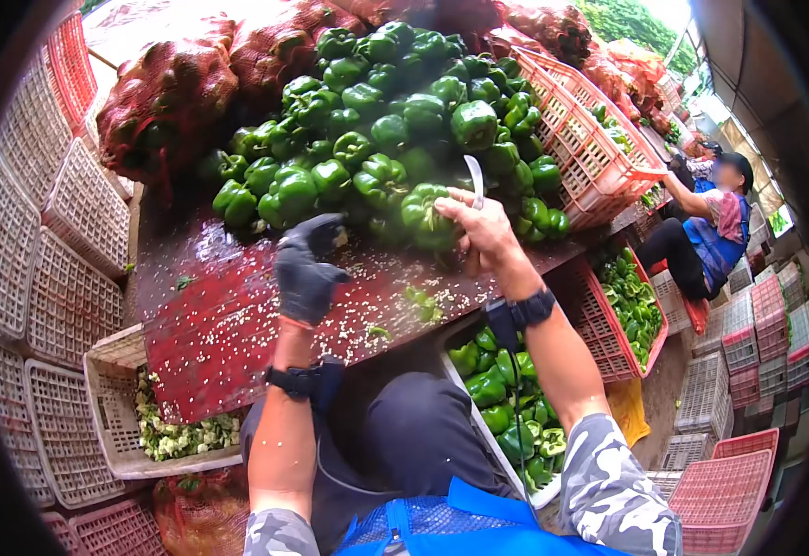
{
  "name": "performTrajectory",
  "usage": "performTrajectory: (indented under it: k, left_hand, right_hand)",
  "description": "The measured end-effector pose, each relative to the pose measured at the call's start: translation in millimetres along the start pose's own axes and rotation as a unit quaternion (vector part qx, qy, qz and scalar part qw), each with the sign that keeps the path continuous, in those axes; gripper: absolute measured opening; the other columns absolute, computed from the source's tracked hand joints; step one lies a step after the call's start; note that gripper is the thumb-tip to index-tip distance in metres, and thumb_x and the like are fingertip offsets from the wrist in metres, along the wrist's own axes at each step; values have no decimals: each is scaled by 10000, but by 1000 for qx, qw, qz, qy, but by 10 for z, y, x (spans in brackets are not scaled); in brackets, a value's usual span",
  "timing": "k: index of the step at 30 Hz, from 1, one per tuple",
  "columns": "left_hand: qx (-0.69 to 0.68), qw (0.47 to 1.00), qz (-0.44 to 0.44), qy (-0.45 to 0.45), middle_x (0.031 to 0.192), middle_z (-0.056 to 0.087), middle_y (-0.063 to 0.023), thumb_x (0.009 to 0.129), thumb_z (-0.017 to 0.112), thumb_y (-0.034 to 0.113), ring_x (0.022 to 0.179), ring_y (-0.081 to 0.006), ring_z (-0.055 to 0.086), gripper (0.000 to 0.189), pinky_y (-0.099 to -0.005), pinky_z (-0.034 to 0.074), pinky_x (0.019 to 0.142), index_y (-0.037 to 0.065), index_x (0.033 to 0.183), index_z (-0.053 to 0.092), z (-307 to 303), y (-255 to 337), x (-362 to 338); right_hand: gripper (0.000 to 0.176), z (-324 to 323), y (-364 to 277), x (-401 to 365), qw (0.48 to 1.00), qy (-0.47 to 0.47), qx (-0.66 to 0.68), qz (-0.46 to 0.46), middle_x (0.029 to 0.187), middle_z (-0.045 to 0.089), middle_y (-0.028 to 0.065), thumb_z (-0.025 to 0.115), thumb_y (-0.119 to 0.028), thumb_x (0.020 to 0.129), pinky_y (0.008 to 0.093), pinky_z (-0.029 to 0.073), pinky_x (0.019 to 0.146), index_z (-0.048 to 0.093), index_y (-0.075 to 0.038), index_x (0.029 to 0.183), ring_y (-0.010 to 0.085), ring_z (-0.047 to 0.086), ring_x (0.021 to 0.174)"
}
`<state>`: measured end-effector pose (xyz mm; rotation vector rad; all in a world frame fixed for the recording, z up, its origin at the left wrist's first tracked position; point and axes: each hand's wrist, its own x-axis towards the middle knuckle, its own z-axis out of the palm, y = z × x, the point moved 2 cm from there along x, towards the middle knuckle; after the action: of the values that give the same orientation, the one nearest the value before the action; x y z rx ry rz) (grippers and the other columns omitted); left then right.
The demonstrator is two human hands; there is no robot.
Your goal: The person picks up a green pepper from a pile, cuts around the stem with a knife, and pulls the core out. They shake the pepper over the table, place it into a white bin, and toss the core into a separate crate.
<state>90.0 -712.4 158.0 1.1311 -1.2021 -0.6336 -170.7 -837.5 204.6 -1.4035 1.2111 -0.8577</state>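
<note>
A large heap of green bell peppers [367,130] covers the far part of the red table [237,315]. My right hand [486,227] is closed round a small knife [475,176], its curved blade pointing up. Its fingers also touch a green pepper [426,215] at the heap's front edge. To the left, my left hand [307,269], in a dark glove, is held above the table with thumb and fingers apart and nothing between them. Pale seeds and green scraps lie scattered across the table top.
Below the table's left edge is a crate of pepper scraps [112,408]. A crate of peppers [506,408] stands by my right leg. Red net sacks [168,97] and a pink crate [590,139] flank the heap. A person [715,222] sits at the right.
</note>
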Motion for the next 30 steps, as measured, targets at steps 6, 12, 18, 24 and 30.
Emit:
performTrajectory:
  k: [6, 12, 18, 24, 30]
  left_hand:
    - [103, 992, 74, 6, 1325, 589, -127, 536, 933, 181, 1199, -255, 582, 920, -372, 473, 1038, 21, 1352, 539, 600, 320, -205]
    - [111, 989, 91, 26, 1185, 660, -117, 476, 904, 133, 1081, -259, 633, 868, -366, 504, 984, 36, 1281, 595, 448, 284, -185]
    - [-33, 997, -55, -48, 1090, 713, -87, 413, 909, 125, 1017, -225, 673, 821, -334, 525, 934, 35, 1188, 654, 295, 319, -149]
    - [0, 999, 17, -27, 957, 754, -78, 690, 751, 159, 855, -131, 696, 448, -298, 566, 773, 3, 1109, 707, 204, 275, -164]
    - [-49, 997, -14, -63, 902, 759, -69, 832, 699, 175, 792, -129, 694, 257, -296, 556, 716, 22, 1035, 736, 288, 377, -224]
  right_hand:
    - [474, 620, -157, -733, 996, -71, 23, 45, 830, 668, -5, 772, -273, 871, 215, 420, 470, 681, -1, 1248, 38, 508, 528]
    - [466, 752, -242, -905, 997, -75, 28, 11, 833, 685, 9, 740, -277, 900, 215, 450, 518, 673, 6, 1264, 33, 534, 564]
    - [467, 652, -123, -949, 992, -126, -5, -5, 852, 706, 46, 659, -381, 986, 225, 462, 517, 654, -53, 1318, 51, 562, 574]
    - [504, 601, 50, -1081, 989, -130, -39, -64, 624, 635, 13, 486, -452, 1064, 272, 482, 538, 725, -18, 1159, 71, 573, 543]
    - [594, 647, -125, -1224, 975, -179, -103, -83, 560, 586, 80, 436, -462, 1076, 341, 496, 574, 706, 17, 851, 158, 608, 540]
